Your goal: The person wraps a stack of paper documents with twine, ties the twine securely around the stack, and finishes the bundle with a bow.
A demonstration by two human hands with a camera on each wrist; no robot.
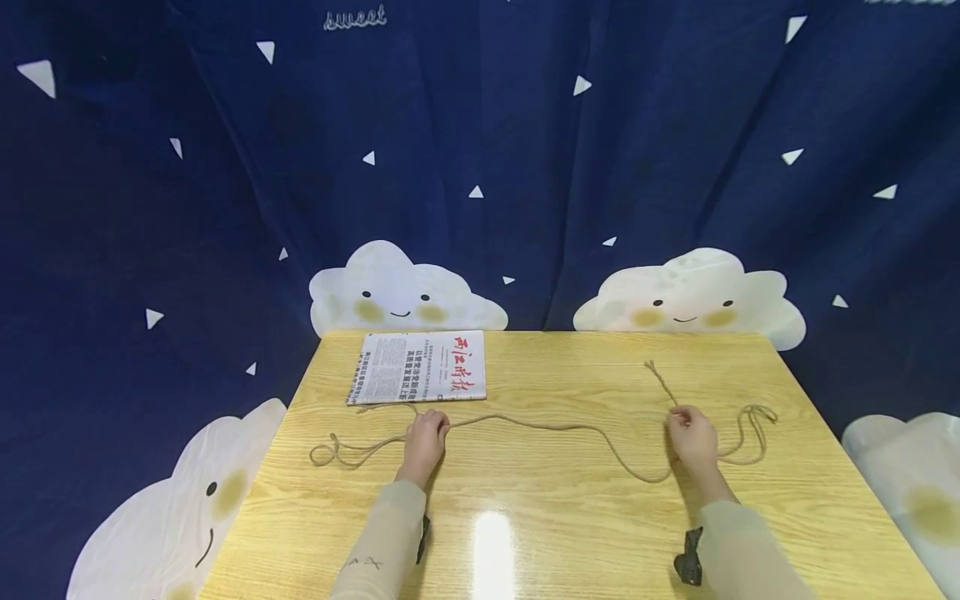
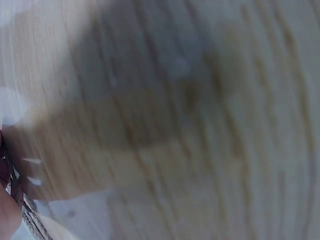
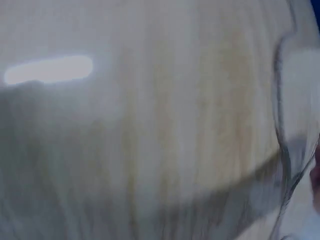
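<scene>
A thin tan rope (image 1: 555, 427) winds across the wooden table, with a loop at the left and doubled strands at the right. My left hand (image 1: 424, 443) pinches it near the newspaper; in the left wrist view the rope (image 2: 34, 222) passes between fingertips (image 2: 7, 215) at the left edge. Farther right, my right hand (image 1: 693, 440) pinches another stretch, and one rope end runs away from its fingertips toward the back. In the right wrist view the rope (image 3: 279, 100) crosses near the right edge, where only a bit of a finger (image 3: 316, 177) shows.
A folded newspaper (image 1: 420, 367) lies at the back left of the table (image 1: 570, 533), close to the rope. Behind the table hangs a dark blue curtain (image 1: 525, 150) with clouds and triangles. Dark straps (image 1: 688, 558) sit at the wrists.
</scene>
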